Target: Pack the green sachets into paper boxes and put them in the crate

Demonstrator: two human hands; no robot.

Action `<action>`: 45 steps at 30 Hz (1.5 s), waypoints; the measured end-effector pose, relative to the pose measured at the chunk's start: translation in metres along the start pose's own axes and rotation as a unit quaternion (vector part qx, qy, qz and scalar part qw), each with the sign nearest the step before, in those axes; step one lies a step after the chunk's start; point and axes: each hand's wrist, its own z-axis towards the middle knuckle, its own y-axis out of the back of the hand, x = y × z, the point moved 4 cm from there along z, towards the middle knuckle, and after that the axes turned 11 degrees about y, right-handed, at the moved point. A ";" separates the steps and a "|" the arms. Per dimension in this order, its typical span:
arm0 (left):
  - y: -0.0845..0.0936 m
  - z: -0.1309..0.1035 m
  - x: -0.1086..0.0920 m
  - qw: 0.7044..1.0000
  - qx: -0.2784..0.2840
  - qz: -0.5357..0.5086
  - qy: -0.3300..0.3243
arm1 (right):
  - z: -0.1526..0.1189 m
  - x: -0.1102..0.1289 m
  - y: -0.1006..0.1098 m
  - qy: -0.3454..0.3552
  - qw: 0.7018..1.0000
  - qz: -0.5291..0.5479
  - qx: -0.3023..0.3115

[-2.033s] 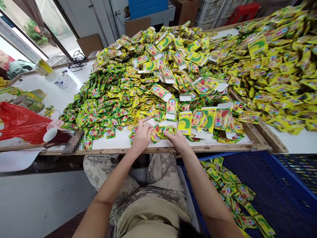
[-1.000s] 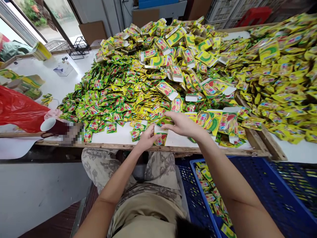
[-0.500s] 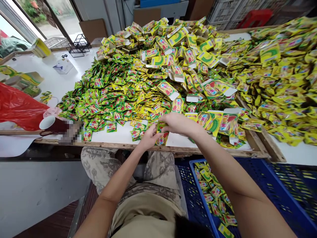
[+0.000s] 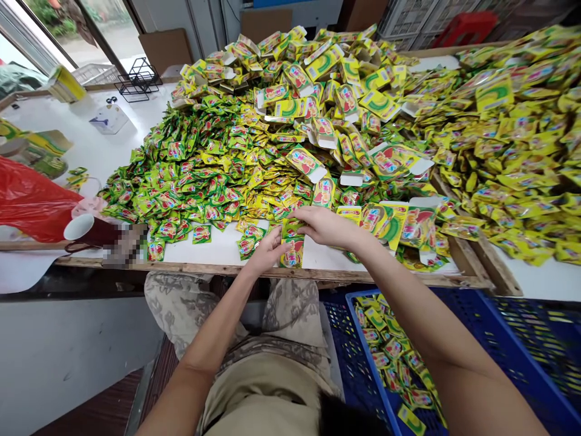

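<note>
A small green and yellow candy box [image 4: 292,253] with a printed front stands near the table's front edge, between my two hands. My left hand [image 4: 267,251] closes on its left side, with the thumb across the front. From the right, my right hand [image 4: 324,226] has bent fingers at the box's upper end, which they partly cover. Whether a sachet is also between those fingers is hidden. Just beyond lie a heap of small green and yellow sachets [image 4: 195,175] and a pile of similar small boxes [image 4: 299,79], some with white end flaps open.
Yellow packets [image 4: 512,163] cover the table at right, past a wooden divider [image 4: 494,263]. Below stands a blue crate [image 4: 351,318] with filled packs. A dark mug [image 4: 88,230], a red plastic bag [image 4: 36,200] and a black wire rack [image 4: 138,82] are at left.
The whole view has shifted slightly. Both hands stay at the small box, and its printed front shows a little more between them, with my left fingers slightly farther from its middle.
</note>
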 end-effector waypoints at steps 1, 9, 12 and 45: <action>0.000 0.000 0.000 1.000 -0.001 -0.001 0.000 | 0.001 0.002 0.000 -0.015 1.000 -0.008 -0.001; -0.001 0.001 0.002 1.000 -0.003 -0.015 -0.008 | -0.001 0.011 -0.002 -0.081 0.994 -0.047 0.049; -0.002 0.000 0.003 1.000 -0.002 -0.020 -0.003 | 0.000 0.014 0.002 -0.080 0.994 -0.050 0.059; -0.002 0.002 0.007 1.000 -0.027 0.005 0.006 | -0.001 0.013 0.004 -0.091 0.994 -0.042 -0.048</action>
